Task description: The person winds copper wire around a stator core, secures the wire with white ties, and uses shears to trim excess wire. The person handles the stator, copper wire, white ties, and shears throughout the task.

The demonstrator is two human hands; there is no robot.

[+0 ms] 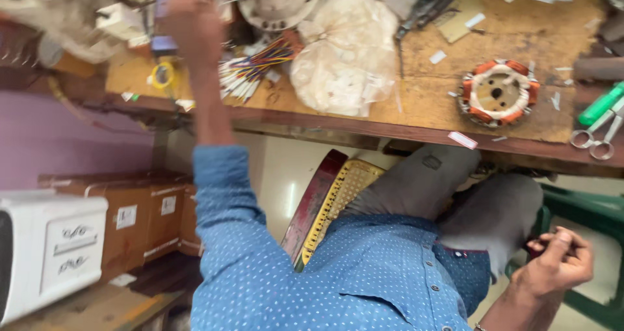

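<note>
Two hands are far apart: the right hand is curled at the hip, maybe around something small, I cannot tell. The left hand reaches up over the bench, blurred. The stator lies untouched, its winding seems finished. Brown boxes with white labels stand left, paper slips lie beyond.

Left hand raised over cluttered wooden workbench, blurred. Right hand curled low beside knee. Copper-wound stator on bench.
</note>
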